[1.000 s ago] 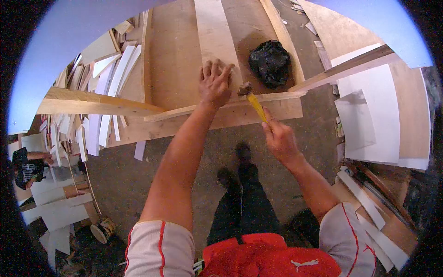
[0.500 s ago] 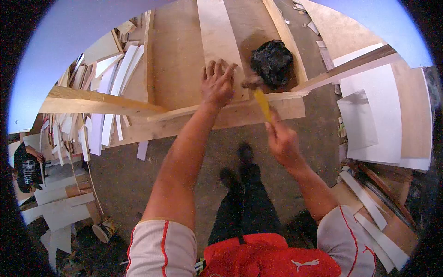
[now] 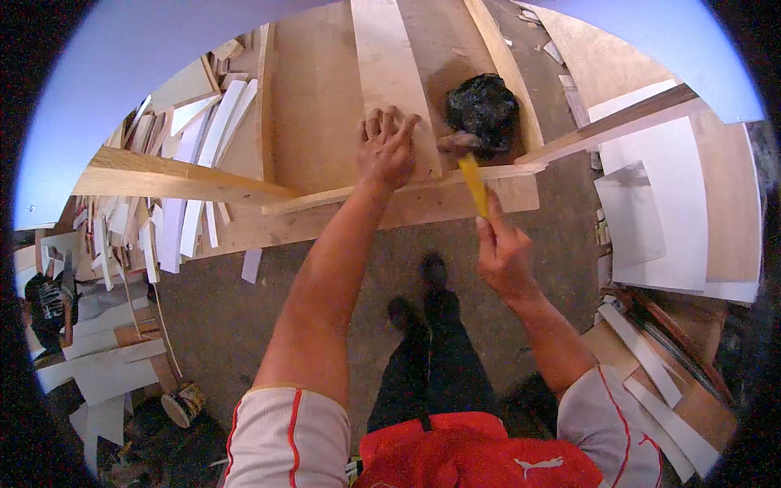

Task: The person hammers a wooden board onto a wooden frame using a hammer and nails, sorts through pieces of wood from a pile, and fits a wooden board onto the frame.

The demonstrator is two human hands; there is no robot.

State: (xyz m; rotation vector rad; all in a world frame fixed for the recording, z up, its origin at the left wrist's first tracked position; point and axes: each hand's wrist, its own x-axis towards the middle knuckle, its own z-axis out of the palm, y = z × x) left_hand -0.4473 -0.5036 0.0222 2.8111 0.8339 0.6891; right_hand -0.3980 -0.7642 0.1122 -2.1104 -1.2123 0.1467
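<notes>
My left hand (image 3: 386,149) lies with its fingers spread on a pale wooden strip (image 3: 390,61), near the strip's lower end. The strip runs lengthwise over a brown panel (image 3: 313,89) inside a wooden frame. Wrapped round the yellow handle of a hammer (image 3: 474,185) is my right hand (image 3: 503,248). The hammer's head is blurred and appears above the frame's near rail (image 3: 407,192), beside a black plastic bag (image 3: 482,110). The bag sits on the panel, right of the strip.
Wooden beams (image 3: 179,177) slope in from both sides. Cut strips and scraps (image 3: 215,134) are piled at the left, with another person (image 3: 50,301) beyond them. White and brown boards (image 3: 667,203) stand at the right. A round container (image 3: 183,405) is at the lower left.
The hammer and my right hand have shifted slightly right, and the hammer head now overlaps the bag's lower edge. My left hand stays on the strip. The other person has changed posture.
</notes>
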